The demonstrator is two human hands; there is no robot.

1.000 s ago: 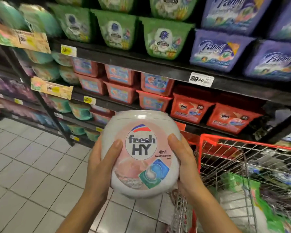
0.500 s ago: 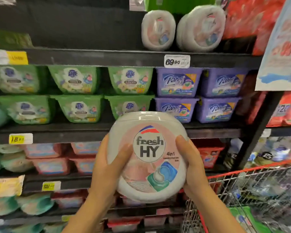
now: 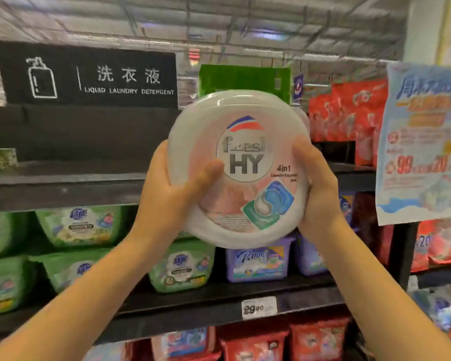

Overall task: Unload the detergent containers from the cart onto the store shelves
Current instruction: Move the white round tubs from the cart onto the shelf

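Observation:
A round white detergent tub (image 3: 242,142) with a pink "fresh HY" label is raised at head height in front of the top shelf (image 3: 63,178). My left hand (image 3: 172,194) grips its left side, thumb across the label. On the right side my right hand (image 3: 315,188) grips the rim. The tub's face points at me. Behind it the top shelf's left stretch is dark and bare. The cart is out of view.
A black "Liquid Laundry Detergent" sign (image 3: 89,74) hangs above the top shelf. Green tubs (image 3: 81,227) and purple tubs (image 3: 258,261) fill the shelf below. Red bags (image 3: 349,115) and a blue promo poster (image 3: 422,142) stand at the right. Red boxes (image 3: 253,342) sit lowest.
Both hands have lifted the tub from waist height beside the cart up to the top shelf level. My view has tilted upward, and the cart has dropped out of sight.

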